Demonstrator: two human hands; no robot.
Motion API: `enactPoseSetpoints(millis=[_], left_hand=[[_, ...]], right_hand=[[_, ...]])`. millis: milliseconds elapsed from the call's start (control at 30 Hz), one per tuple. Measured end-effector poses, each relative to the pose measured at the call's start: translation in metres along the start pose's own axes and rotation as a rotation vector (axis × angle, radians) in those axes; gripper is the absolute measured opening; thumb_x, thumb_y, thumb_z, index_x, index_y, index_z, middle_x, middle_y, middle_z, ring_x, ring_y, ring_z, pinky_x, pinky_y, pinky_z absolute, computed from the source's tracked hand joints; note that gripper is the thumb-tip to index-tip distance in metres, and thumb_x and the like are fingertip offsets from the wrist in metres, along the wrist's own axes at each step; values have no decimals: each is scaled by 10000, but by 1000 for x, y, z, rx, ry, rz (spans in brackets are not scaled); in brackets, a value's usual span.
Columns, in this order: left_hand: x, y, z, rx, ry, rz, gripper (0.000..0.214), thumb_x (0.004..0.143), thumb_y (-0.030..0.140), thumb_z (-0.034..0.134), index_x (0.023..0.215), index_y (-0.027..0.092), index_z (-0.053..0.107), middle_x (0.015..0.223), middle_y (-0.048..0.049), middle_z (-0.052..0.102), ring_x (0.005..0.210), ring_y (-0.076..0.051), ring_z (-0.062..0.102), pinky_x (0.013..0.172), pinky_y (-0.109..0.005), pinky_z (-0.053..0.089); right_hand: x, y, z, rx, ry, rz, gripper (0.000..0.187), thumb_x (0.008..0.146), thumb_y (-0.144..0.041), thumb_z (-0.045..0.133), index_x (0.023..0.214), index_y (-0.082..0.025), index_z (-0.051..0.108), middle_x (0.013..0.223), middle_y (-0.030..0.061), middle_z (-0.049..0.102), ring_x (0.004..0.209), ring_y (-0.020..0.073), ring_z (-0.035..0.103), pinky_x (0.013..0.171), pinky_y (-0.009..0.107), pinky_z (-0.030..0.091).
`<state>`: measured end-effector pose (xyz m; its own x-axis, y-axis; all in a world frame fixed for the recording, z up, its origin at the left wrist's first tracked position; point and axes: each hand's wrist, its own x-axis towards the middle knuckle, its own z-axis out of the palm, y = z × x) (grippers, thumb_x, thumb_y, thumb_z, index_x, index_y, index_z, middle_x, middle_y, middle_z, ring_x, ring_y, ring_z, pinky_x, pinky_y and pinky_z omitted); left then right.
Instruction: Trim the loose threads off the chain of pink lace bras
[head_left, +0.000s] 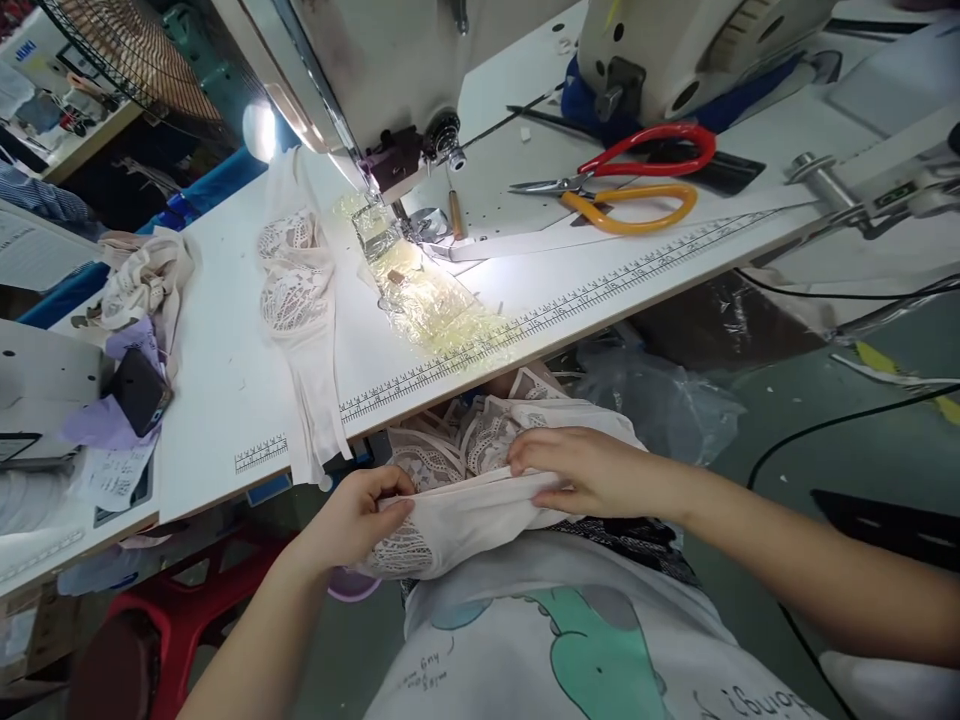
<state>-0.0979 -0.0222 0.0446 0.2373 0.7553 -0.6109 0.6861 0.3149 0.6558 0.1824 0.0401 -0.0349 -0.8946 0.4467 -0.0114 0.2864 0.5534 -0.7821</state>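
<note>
A pale pink lace bra (480, 510) lies across my lap, just below the table's front edge. My left hand (367, 515) pinches its edge at the left, thumb on top. Farther right, my right hand (566, 465) grips the same fabric band between thumb and fingers. Behind the band, more lace cups (431, 455) rest on my lap, partly under the table edge. Another lace bra (298, 290) is spread on the table and hangs over its front edge, apart from both hands.
A lit sewing machine (390, 80) stands ahead, with clear tape over its bed. Scissors (600, 185) with red and yellow handles lie to its right. A phone (139, 392), purple cloth and a bra pile (146, 275) are at left. A red stool (180, 620) stands below.
</note>
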Motion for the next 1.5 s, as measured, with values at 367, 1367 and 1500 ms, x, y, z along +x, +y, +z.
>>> enactPoseSetpoints(millis=[367, 1367, 1500], left_hand=[[-26, 0, 0, 81, -6, 136, 142, 838, 202, 464, 785, 161, 589, 746, -34, 630, 657, -137, 552, 568, -216, 423], [43, -32, 13, 13, 8, 119, 186, 829, 294, 482, 781, 151, 592, 726, -25, 589, 662, -152, 532, 607, -257, 434], [38, -39, 13, 2, 43, 122, 177, 834, 281, 480, 790, 154, 595, 732, -24, 605, 672, -153, 555, 617, -253, 449]], right_hand=[[-12, -23, -24, 17, -8, 130, 125, 718, -88, 482, 684, -206, 505, 720, 22, 587, 640, 153, 544, 552, 243, 412], [-28, 21, 16, 166, 258, 256, 307, 897, -299, 383, 906, -155, 654, 856, 105, 662, 806, 225, 610, 715, 337, 462], [-28, 24, 15, 237, 263, 302, 298, 781, -402, 592, 909, -139, 649, 768, 74, 621, 689, 199, 581, 619, 300, 459]])
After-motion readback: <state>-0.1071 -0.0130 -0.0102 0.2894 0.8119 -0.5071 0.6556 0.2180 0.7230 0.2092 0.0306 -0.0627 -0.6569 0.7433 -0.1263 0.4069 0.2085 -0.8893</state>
